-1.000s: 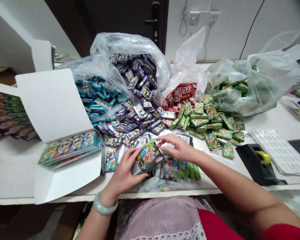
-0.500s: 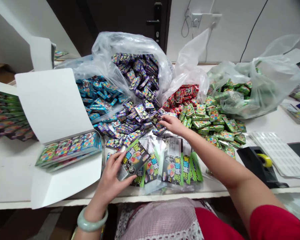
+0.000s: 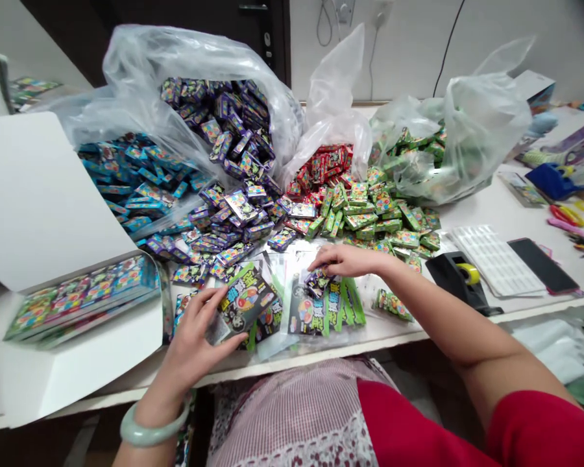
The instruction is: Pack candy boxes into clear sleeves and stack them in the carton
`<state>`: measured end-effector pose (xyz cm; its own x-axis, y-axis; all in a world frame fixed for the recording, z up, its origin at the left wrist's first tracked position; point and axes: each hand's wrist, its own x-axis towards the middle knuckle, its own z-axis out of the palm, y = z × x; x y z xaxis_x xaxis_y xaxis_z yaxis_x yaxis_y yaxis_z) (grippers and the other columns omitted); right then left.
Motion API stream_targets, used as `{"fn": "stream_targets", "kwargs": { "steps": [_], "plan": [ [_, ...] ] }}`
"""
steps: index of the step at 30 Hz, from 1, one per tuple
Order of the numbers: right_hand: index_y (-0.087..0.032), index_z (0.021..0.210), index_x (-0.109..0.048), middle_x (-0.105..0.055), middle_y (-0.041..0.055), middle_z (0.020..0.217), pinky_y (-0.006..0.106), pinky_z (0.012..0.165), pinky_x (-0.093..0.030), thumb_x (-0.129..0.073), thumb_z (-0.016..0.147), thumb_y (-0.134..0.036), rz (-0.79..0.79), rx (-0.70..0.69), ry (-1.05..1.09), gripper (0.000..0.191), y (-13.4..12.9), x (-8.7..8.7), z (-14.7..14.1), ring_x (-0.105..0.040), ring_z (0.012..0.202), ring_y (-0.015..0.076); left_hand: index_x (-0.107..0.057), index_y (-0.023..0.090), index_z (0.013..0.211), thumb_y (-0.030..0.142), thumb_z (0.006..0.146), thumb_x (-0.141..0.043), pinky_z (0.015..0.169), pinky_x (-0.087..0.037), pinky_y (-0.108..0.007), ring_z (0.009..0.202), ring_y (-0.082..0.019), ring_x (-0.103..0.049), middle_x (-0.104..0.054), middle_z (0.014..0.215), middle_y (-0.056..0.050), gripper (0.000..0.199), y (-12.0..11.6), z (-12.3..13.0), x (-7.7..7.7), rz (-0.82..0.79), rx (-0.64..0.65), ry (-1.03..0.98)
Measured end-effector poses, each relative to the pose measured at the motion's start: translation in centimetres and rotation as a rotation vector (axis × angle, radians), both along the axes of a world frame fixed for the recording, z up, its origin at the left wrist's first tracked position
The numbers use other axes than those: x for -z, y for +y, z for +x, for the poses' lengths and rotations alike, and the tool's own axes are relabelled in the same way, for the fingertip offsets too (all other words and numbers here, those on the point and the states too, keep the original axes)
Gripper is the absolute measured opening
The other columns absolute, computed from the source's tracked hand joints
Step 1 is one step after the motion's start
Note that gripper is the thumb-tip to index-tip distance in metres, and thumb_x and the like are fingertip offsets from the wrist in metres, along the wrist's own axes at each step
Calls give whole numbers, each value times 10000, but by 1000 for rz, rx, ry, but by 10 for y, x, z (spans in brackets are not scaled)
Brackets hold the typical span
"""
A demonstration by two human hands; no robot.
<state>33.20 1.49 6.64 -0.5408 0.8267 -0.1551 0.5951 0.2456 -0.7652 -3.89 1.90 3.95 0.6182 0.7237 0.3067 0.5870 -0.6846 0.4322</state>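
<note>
Thumb and fingers of our left hand (image 3: 194, 340) grip a black-and-green packet (image 3: 248, 299) — partly overlapping the spread packets (image 3: 305, 312) on the white table (image 3: 486, 217). Our right hand (image 3: 346, 260) pinches a small purple box (image 3: 316, 283) over the spread packets, in front of the purple heap (image 3: 241, 211) — the open white carton (image 3: 53, 194) lies at our left.

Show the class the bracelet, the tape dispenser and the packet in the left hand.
Bracelet (image 3: 152, 437), head view: near side of the band.
Tape dispenser (image 3: 448, 277), head view: its black body.
Held packet (image 3: 246, 299), head view: printed front.
</note>
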Motion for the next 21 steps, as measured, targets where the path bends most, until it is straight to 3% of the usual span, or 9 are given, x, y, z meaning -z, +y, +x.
{"fn": "stream_targets", "kwargs": {
  "steps": [2,4,6,8,10,13,15,17,21],
  "plan": [
    [-164,1183,-624,-583,110,1242,390,1028,-393,-564,819,-99,156,6,-169,375,-2,-2,-6,-533,1150,222,-287,325,1456,500,788,-659,1044,-409,-522,1216,-309,-469,-438,1299,-84,785,1,4,-1,-15,31,8],
    [-151,1259,-562,-510,147,1343,431,1056,-362,-596,847,-206,289,165,-291,417,-10,-1,-15,-469,1236,262,-296,321,1452,495,787,-662,1055,-402,-517,1225,-307,-468,-441,1301,-81,778,2,6,0,-27,44,11],
    [-142,1277,-531,-491,172,1349,476,1043,-366,-636,838,-401,338,332,-391,520,-24,4,-24,-451,1243,307,-307,320,1447,488,788,-663,1054,-405,-513,1232,-308,-468,-442,1312,-80,767,2,5,1,-36,41,12],
    [-134,1283,-517,-500,194,1319,517,1010,-382,-698,741,-546,314,395,-463,704,-41,12,-33,-462,1212,354,-313,322,1442,475,793,-663,1051,-409,-508,1249,-310,-459,-439,1332,-81,753,3,2,2,-57,37,17],
    [-120,1293,-504,-498,213,1306,531,984,-397,-750,674,-537,279,399,-483,786,-56,18,-38,-470,1191,374,-316,323,1439,465,796,-666,1049,-414,-499,1259,-305,-454,-441,1343,-82,746,2,1,2,-87,54,26],
    [-127,1291,-496,-500,192,1308,487,1002,-401,-736,702,-369,323,419,-343,679,-65,12,-40,-463,1213,329,-316,313,1438,453,791,-676,1065,-396,-506,1265,-298,-445,-437,1357,-89,754,1,4,-1,-123,103,41],
    [-176,1333,-461,-460,156,1372,469,1054,-363,-699,723,-296,400,357,-198,666,-61,-3,-38,-415,1274,295,-309,305,1443,438,788,-684,1079,-376,-512,1271,-295,-437,-429,1368,-95,767,0,8,-4,-126,133,38],
    [-239,1372,-430,-413,114,1435,480,1093,-313,-683,728,-256,444,192,-135,693,-54,-22,-37,-358,1324,285,-300,300,1449,428,783,-691,1083,-370,-514,1275,-294,-432,-424,1376,-101,783,-1,12,-7,-116,152,27],
    [-263,1369,-461,-401,93,1463,520,1089,-296,-706,699,-205,404,-105,-217,716,-40,-48,-40,-334,1327,319,-300,296,1455,420,773,-702,1070,-385,-514,1275,-302,-432,-427,1386,-108,802,-4,15,-10,-91,180,18]
  ]
}}
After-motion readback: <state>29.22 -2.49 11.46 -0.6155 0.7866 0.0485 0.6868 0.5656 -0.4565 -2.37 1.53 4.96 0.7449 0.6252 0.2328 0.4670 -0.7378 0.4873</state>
